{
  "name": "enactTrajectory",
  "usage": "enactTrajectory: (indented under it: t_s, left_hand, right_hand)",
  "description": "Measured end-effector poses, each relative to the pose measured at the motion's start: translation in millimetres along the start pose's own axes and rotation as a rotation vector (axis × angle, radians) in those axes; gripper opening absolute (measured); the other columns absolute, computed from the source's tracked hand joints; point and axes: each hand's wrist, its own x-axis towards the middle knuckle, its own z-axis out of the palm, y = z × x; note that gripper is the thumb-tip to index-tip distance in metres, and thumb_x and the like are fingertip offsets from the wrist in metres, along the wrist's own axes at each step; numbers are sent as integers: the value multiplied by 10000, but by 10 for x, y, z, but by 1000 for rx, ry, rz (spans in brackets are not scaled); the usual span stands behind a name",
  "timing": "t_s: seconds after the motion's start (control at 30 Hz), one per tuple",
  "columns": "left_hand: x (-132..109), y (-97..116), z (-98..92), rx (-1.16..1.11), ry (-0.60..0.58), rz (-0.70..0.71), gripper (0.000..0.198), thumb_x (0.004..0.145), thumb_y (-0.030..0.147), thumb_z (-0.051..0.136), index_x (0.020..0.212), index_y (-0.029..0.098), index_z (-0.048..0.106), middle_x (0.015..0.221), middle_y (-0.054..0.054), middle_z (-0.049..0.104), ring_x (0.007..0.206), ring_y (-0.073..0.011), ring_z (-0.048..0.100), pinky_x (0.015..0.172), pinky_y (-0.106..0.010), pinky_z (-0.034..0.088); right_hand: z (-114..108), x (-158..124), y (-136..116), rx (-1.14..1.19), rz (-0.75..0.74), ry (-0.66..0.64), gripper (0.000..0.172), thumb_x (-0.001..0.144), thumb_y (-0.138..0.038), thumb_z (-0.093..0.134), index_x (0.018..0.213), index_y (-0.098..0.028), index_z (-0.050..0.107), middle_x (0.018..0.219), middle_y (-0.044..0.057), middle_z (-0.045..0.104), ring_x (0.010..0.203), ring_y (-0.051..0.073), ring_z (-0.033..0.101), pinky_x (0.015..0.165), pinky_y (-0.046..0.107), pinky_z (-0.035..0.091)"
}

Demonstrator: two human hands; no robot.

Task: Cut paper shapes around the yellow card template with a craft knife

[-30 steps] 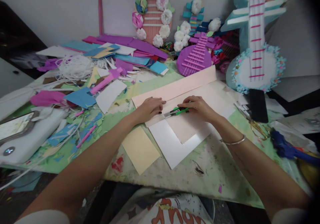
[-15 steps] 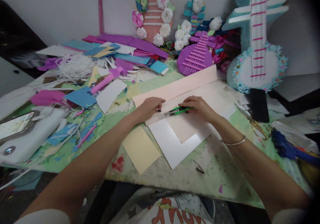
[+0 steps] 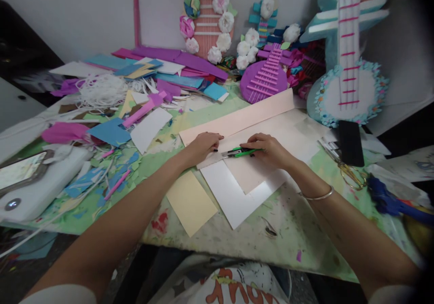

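Observation:
My right hand (image 3: 267, 149) is closed around a green utility knife (image 3: 237, 152) whose blade end points left and rests on a pale pink sheet (image 3: 251, 116). My left hand (image 3: 203, 144) lies flat with fingers stretched out, pressing down the left end of that pink sheet close to the blade. A white sheet (image 3: 233, 195) lies under the pink one, nearer to me. A cream-yellow rectangle of paper (image 3: 190, 202) lies just left of the white sheet.
Scissors (image 3: 342, 163), a black phone (image 3: 350, 142) and a blue glue gun (image 3: 389, 200) lie at the right. Paper guitars with flowers (image 3: 349, 82) stand at the back. Coloured paper scraps (image 3: 111, 132) and a white device (image 3: 37, 186) fill the left side of the green table (image 3: 298, 236).
The right hand with the knife has shifted slightly along the pink sheet. The left hand has stayed pressed in place.

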Motion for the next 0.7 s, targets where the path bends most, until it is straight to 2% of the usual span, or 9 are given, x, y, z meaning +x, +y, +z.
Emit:
enactTrajectory:
  t_s: [0.27, 0.5, 0.7]
  left_hand:
    - [0, 3, 3, 7, 7, 2, 158, 906, 113, 443, 792, 199, 508, 1190, -130, 659, 1208, -254, 559, 967, -446, 428]
    - [-4, -4, 5, 11, 14, 5, 155, 908, 98, 449, 808, 190, 523, 1211, -133, 650, 1194, -239, 567, 973, -440, 428]
    - [-10, 12, -2, 7, 26, 8, 156, 911, 90, 452, 826, 188, 539, 1171, -122, 667, 1188, -231, 572, 953, -422, 442]
  right_hand:
    - [-30, -58, -86, -10, -19, -11, 432, 830, -77, 517, 1177, -250, 707, 1019, 91, 644, 900, 218, 592, 802, 358, 491]
    - [-41, -132, -34, -8, 1, 4, 459, 789, -48, 526, 1164, -228, 719, 1024, 106, 641, 893, 232, 594, 783, 367, 499]
    - [-36, -120, -2, -12, 3, 31, 445, 799, -57, 532, 1142, -264, 727, 1017, 87, 655, 895, 226, 597, 797, 371, 491]
